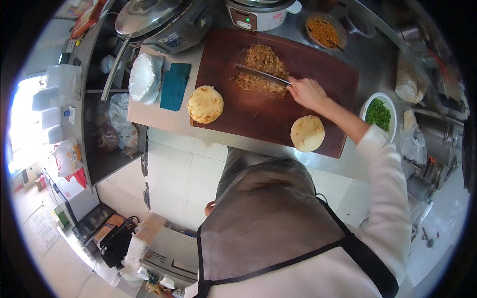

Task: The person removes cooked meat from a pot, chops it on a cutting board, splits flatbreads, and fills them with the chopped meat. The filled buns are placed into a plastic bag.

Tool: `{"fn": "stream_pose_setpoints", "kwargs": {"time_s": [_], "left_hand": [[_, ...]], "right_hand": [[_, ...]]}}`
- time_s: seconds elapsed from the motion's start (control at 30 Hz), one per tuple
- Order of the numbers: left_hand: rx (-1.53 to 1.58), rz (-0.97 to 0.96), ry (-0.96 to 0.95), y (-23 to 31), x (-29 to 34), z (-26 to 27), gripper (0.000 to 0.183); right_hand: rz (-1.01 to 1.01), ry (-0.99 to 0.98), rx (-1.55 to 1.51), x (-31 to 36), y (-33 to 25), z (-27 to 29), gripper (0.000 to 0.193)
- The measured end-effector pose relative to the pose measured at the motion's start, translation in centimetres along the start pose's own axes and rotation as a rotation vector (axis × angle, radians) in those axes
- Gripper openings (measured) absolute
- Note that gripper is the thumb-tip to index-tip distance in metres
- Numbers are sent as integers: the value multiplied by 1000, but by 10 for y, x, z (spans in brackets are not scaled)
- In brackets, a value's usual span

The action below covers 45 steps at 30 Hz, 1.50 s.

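Observation:
My right hand (309,93) is closed round the handle of a kitchen knife (261,73). The blade reaches left across a heap of chopped, shredded meat (265,58), with part of the heap beyond it and part on the near side. Under them lies a large dark brown cutting board (263,119). One round flatbread (205,104) rests at the board's left edge; another flatbread (307,133) lies near its front right corner. Low beside the apron, only a bit of my left hand (209,207) shows; its fingers are mostly hidden.
A white bowl of chopped green herbs (378,114) stands right of the board. Behind it are a rice cooker (258,19), a large lidded pot (171,27) and a bowl of orange-brown crumbly food (323,31). Plastic bags (145,78) and a teal cloth (175,86) lie left.

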<state>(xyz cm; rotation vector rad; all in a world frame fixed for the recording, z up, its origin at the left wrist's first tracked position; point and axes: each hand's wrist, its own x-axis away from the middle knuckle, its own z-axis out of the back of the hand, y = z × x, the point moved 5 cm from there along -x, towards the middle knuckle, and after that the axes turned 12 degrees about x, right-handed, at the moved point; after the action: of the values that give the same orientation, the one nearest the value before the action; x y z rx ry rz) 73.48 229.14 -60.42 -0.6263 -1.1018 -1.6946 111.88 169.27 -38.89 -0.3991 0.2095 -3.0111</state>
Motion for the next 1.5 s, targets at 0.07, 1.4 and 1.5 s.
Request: {"fn": "stream_pose_setpoints", "kwargs": {"time_s": [0.07,1.4,1.5], "left_hand": [[-14,-5,-11,3,-1,-2,35],[-25,3,-38,-21,-4,-11,37],[-25,-7,-41,-16,-11,-13,38]], "right_hand": [[7,-29,20,-2,1,1,20],[-197,-9,-182,10,-54,-25,26],[-168,-56,-278,-1,-84,-34,24]]}}
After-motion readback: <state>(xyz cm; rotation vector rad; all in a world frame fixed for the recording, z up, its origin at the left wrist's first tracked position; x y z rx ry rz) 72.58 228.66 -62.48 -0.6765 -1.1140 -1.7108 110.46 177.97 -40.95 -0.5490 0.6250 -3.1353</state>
